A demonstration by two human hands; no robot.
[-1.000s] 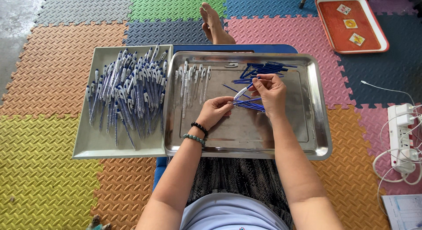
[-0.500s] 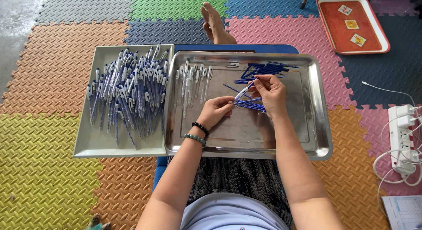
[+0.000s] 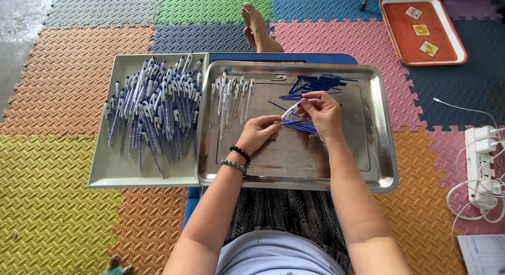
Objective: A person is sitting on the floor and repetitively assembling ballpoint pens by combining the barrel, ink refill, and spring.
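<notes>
Over a steel tray point(image 3: 379, 149) on my lap, my left hand point(image 3: 258, 133) and my right hand point(image 3: 322, 114) meet around one white pen barrel point(image 3: 290, 111). The right hand's fingers pinch the barrel and also clamp a small bundle of blue refills point(image 3: 300, 126). My left fingertips touch the barrel's near end. A loose heap of blue refills point(image 3: 315, 84) lies at the tray's far side. A short row of clear-and-white pen barrels point(image 3: 231, 99) lies at the tray's left.
A grey tray point(image 3: 113, 170) to the left is heaped with assembled blue-and-white pens point(image 3: 152, 109). An orange tray point(image 3: 407, 41) with three small cards lies far right. A white power strip point(image 3: 481, 164) with cables lies right. My bare foot point(image 3: 258, 28) rests beyond the trays on foam floor tiles.
Both hands stay at the same spot on the steel tray; the fingers only shift slightly around the pen barrel. Nothing else moved.
</notes>
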